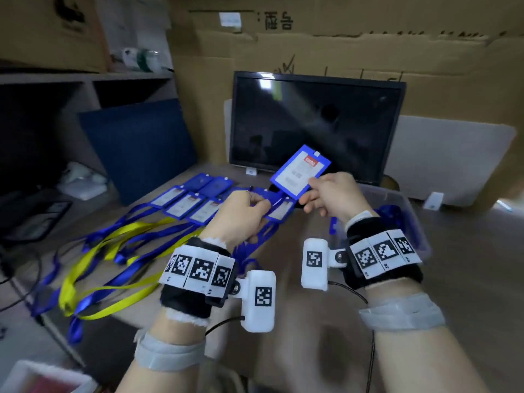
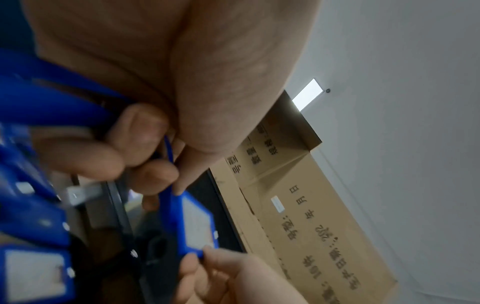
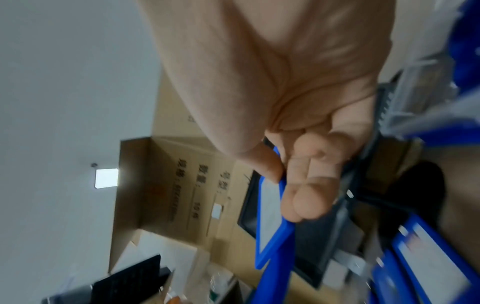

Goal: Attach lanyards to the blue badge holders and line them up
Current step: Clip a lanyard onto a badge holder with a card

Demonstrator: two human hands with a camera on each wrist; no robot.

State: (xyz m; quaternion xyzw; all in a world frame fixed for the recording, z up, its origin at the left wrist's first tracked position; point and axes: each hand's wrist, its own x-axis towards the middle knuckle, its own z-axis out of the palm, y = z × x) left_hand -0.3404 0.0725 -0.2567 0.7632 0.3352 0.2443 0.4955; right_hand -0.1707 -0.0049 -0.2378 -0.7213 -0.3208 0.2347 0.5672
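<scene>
My right hand (image 1: pixel 314 194) pinches a blue badge holder (image 1: pixel 300 171) by its lower edge and holds it tilted in the air before the monitor; the same badge holder (image 3: pixel 270 218) shows edge-on in the right wrist view, thumb on one face and fingers on the other. My left hand (image 1: pixel 255 205) grips a blue lanyard (image 1: pixel 255 245) whose strap hangs down to the desk. In the left wrist view the lanyard (image 2: pixel 168 150) runs between curled fingers, close to the held holder (image 2: pixel 197 224). Several blue badge holders (image 1: pixel 192 202) lie in rows on the desk, left of my hands.
Blue and yellow lanyards (image 1: pixel 107 251) trail from the rows toward the desk's left front edge. A dark monitor (image 1: pixel 314 123) stands behind. A clear plastic bin (image 1: pixel 402 211) with blue items sits at the right. Cardboard boxes (image 1: pixel 340 52) form the back wall.
</scene>
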